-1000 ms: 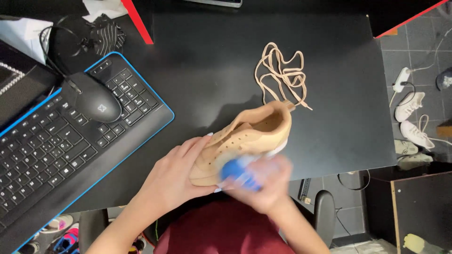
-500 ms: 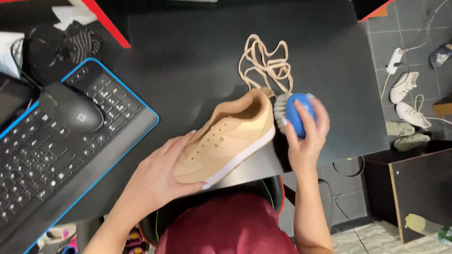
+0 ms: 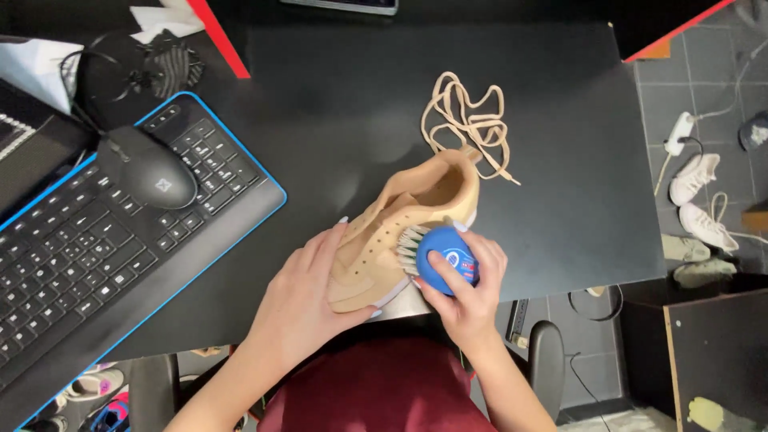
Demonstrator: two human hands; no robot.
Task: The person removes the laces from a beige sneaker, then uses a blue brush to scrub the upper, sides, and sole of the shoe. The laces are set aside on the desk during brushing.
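Observation:
A tan sneaker (image 3: 416, 216) without laces lies on the black desk (image 3: 360, 112), its toe towards me. My left hand (image 3: 308, 300) grips it around the toe and front. My right hand (image 3: 468, 292) holds a round blue brush (image 3: 446, 260) whose white bristles press against the sneaker's side near the sole. The tan shoelaces (image 3: 468, 120) lie in a loose tangle on the desk just beyond the heel.
A black keyboard with a blue rim (image 3: 96, 240) and a black mouse (image 3: 148, 168) lie at the left. Dark cables and cloth (image 3: 148, 68) sit at the far left. On the floor at the right are white shoes (image 3: 700, 200) and a power strip (image 3: 680, 132).
My right hand has swept the brush from the toe out to the heel and now back to the middle of the sneaker's side. My left hand has kept its grip on the front.

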